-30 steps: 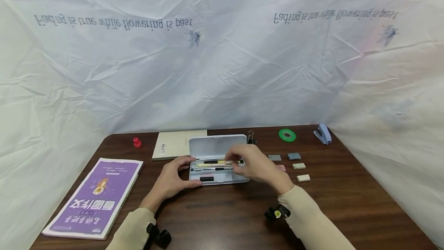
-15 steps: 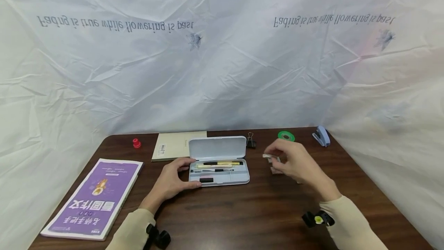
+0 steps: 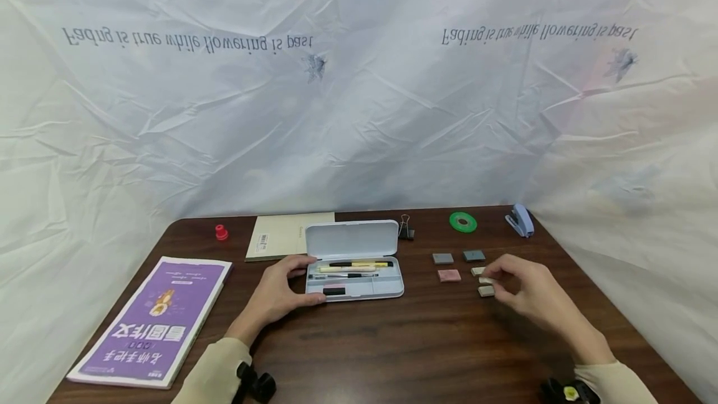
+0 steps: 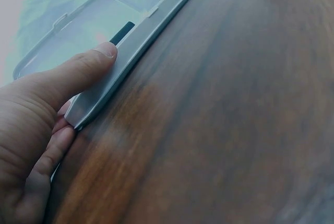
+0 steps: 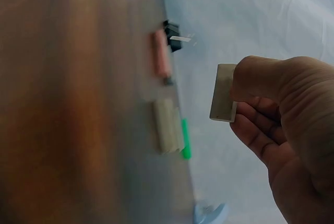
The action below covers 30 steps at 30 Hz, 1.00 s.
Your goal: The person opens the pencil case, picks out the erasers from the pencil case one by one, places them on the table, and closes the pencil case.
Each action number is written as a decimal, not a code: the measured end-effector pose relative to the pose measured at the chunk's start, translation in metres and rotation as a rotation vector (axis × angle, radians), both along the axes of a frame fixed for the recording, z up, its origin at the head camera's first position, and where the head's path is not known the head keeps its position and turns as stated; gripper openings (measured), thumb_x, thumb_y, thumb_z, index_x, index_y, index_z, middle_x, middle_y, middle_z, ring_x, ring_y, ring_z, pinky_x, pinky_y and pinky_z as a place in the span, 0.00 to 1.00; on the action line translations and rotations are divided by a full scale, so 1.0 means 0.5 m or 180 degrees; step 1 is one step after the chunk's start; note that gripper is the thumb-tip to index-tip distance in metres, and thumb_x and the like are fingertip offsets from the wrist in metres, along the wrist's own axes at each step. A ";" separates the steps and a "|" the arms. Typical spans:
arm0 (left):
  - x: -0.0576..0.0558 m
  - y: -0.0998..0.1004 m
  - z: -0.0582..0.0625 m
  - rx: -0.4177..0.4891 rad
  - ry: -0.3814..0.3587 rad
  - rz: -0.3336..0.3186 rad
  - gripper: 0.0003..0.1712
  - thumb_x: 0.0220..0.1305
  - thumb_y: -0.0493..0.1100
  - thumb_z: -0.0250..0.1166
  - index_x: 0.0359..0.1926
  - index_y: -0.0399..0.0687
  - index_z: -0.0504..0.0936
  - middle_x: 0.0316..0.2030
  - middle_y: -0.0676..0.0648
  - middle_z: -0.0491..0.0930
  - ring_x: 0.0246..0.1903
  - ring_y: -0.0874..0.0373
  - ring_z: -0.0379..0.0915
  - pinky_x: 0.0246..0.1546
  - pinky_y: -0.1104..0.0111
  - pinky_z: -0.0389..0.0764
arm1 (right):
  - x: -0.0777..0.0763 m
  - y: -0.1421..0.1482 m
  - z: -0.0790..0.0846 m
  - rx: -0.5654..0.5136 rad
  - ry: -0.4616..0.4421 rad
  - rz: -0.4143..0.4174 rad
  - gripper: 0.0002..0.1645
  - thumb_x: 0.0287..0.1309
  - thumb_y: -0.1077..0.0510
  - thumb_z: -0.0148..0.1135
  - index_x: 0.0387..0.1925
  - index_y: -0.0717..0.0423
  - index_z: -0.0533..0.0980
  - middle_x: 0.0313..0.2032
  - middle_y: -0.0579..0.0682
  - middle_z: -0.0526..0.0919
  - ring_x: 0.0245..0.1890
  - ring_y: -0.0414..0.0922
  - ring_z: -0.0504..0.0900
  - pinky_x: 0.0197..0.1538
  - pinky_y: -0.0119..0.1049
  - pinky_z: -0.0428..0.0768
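An open, pale blue-grey pencil case lies mid-table with its lid raised. My left hand grips its left end, thumb on the front rim, fingers at the back corner; the left wrist view shows the thumb lying over the edge. Several pens and a small black piece lie inside. Off to the right, my right hand pinches an off-white eraser between thumb and fingers. Below it are two similar off-white erasers, close together on the table.
Grey, dark blue-grey and pink erasers lie between case and right hand. Behind are a binder clip, green tape roll and blue stapler. A purple book, cream notebook and red piece lie left.
My right hand has moved from over the pencil case to the right, past the grey and pink erasers, carrying the off-white eraser. My left hand has stayed on the case.
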<state>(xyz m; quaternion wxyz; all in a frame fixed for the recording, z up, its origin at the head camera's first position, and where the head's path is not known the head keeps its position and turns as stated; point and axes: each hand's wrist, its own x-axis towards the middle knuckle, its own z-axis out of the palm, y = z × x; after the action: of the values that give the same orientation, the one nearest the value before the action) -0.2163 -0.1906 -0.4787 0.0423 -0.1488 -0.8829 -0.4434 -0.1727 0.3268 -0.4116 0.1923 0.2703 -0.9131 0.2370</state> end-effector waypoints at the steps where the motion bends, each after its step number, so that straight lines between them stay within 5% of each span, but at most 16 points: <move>1: 0.000 0.000 0.000 0.0006 0.0005 -0.0003 0.49 0.49 0.61 0.92 0.71 0.53 0.85 0.70 0.47 0.82 0.65 0.47 0.84 0.68 0.50 0.86 | 0.005 0.007 -0.007 -0.0013 -0.0039 -0.0013 0.31 0.49 0.77 0.83 0.44 0.41 0.86 0.42 0.34 0.88 0.39 0.32 0.86 0.37 0.34 0.89; 11: 0.000 0.003 0.001 0.0022 0.0010 -0.0008 0.50 0.49 0.60 0.92 0.71 0.53 0.85 0.70 0.47 0.81 0.65 0.47 0.84 0.68 0.50 0.86 | 0.022 0.034 -0.053 0.0076 -0.0196 0.0091 0.33 0.48 0.79 0.82 0.40 0.38 0.83 0.39 0.32 0.83 0.35 0.28 0.78 0.32 0.32 0.82; 30: 0.001 0.000 0.001 0.0016 -0.0017 -0.0007 0.49 0.49 0.61 0.92 0.71 0.53 0.85 0.70 0.46 0.81 0.65 0.46 0.84 0.68 0.50 0.86 | 0.022 0.034 -0.063 0.0139 -0.0188 0.0259 0.33 0.46 0.78 0.84 0.37 0.36 0.83 0.39 0.31 0.82 0.36 0.29 0.80 0.34 0.31 0.84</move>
<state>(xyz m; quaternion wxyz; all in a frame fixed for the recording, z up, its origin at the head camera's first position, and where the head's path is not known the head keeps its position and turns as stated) -0.2156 -0.1905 -0.4783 0.0398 -0.1484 -0.8818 -0.4460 -0.1619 0.3436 -0.4433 0.1495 0.3042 -0.9116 0.2326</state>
